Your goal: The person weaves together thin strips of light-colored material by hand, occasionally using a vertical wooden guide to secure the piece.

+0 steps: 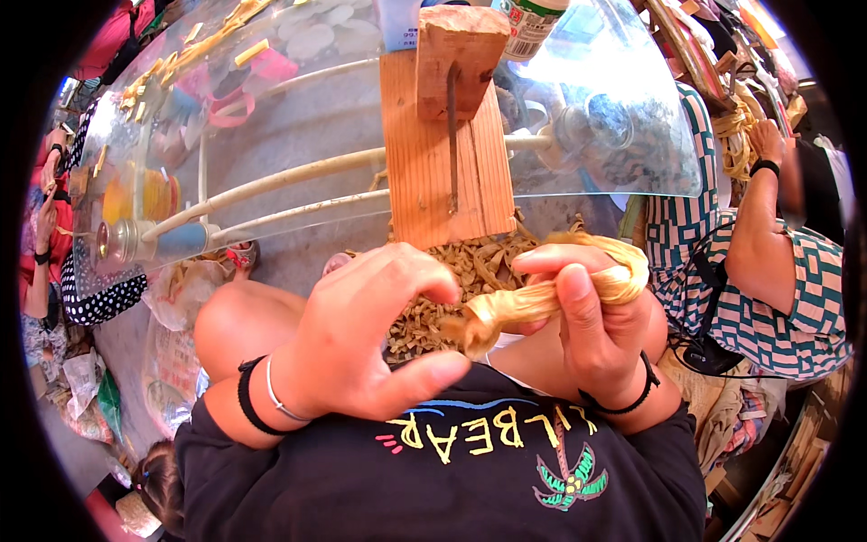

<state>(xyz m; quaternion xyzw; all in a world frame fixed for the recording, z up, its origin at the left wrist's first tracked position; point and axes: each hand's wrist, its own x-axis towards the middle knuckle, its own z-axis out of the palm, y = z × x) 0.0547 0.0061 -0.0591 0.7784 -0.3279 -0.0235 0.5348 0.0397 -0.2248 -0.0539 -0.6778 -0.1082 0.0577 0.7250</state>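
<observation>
My right hand (601, 339) is closed around a looped bundle of pale yellow plant-fibre strips (510, 305), pinched between thumb and fingers. The bundle's coiled part wraps past my fingers, and its frayed end points left toward my other hand. Just left of that end, my left hand (357, 330) is held with thumb and fingers apart and nothing between them. Short tan strip cuttings (483, 271) lie heaped below and beyond both hands, around my lap. Past them a wooden board (414, 154) carries an upright wooden block (461, 68) and a thin metal rod (453, 149).
The board rests on a glass tabletop (307, 117) with pale tubular legs. A labelled white container (533, 27) stands behind the block. Close on the right sits a person in patterned clothing (768, 298), beside yellow strips (736, 135). Another person in polka dots (81, 298) is at left.
</observation>
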